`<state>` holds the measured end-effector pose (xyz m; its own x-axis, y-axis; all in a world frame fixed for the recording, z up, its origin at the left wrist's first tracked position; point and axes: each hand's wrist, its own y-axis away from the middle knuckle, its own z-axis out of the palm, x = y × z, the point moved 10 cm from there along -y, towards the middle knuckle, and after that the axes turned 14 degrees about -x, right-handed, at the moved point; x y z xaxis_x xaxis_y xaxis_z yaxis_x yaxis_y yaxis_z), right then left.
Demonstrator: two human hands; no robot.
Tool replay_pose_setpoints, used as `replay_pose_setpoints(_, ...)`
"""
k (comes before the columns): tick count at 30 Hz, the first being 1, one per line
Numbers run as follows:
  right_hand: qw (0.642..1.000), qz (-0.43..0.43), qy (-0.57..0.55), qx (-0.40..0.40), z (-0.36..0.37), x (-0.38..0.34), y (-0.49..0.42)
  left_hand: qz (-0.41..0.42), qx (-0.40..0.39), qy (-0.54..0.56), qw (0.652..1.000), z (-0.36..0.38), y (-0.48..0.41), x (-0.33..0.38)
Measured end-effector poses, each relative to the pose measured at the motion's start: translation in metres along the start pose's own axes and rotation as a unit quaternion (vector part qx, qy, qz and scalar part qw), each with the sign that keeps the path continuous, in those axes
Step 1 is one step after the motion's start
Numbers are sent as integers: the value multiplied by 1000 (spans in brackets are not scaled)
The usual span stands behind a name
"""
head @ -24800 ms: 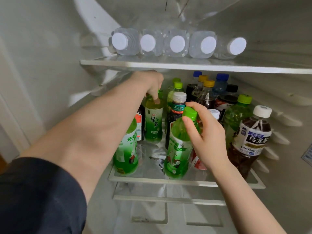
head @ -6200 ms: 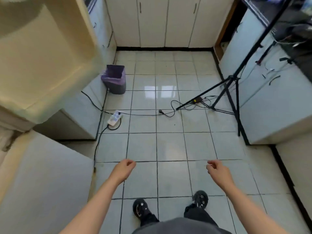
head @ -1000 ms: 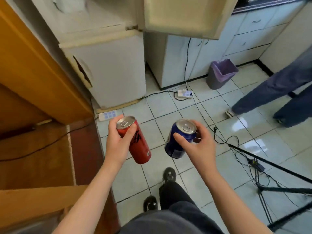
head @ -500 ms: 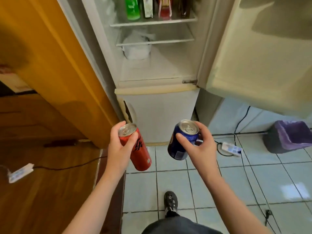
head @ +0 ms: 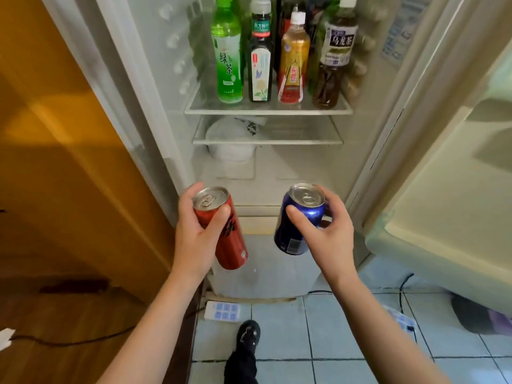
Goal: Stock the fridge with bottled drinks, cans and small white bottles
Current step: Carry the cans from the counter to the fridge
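Straight ahead of me an open fridge (head: 171,65) fills the upper middle of the head view, its door (head: 443,203) standing out to the right of my right hand (head: 332,239). My left hand (head: 194,239) grips a tall red can (head: 232,245), the fingers (head: 219,217) curled closed round its upper half. My right hand grips a shorter blue can (head: 288,234) the same way, thumb across the front. Both cans are held in the air, well short of the fridge, roughly level with each other and apart.

Neither can is upright. Each long axis tilts, the silver tops toward me and the bases leaning inward toward one another.

Above and beyond the fingers, a glass shelf (head: 268,110) carries a front row of four upright bottles (head: 227,65), with more behind. Just beneath it is a lower shelf (head: 291,141). A white bag (head: 230,151) shows at its left, and I cannot tell whether it sits on or under the glass.

I judge both hands equally near, so either can lead. Each can must go up and forward and come upright before being set down.
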<state>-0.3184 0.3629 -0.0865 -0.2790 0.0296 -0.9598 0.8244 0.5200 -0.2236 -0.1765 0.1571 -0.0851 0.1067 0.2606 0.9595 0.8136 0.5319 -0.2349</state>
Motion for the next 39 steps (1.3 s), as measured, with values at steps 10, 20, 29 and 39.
replay_pose_setpoints(10, 997, -38, 37, 47, 23, -28, -149, 111, -8, 50, 993, -27, -184, 19)
replay_pose_setpoints(20, 995, -88, 23, 33, 50, -51, -241, 224, 77, -8, 971, -63, -285, 48)
replay_pose_setpoints(29, 993, -115, 11, -14, 76, -60, -293, 164, 125, -46, 977, -78, -333, 32)
replay_pose_setpoints(39, 994, -107, 0, -19, 80, -45, -310, 126, 142, -91, 978, -72, -362, 17)
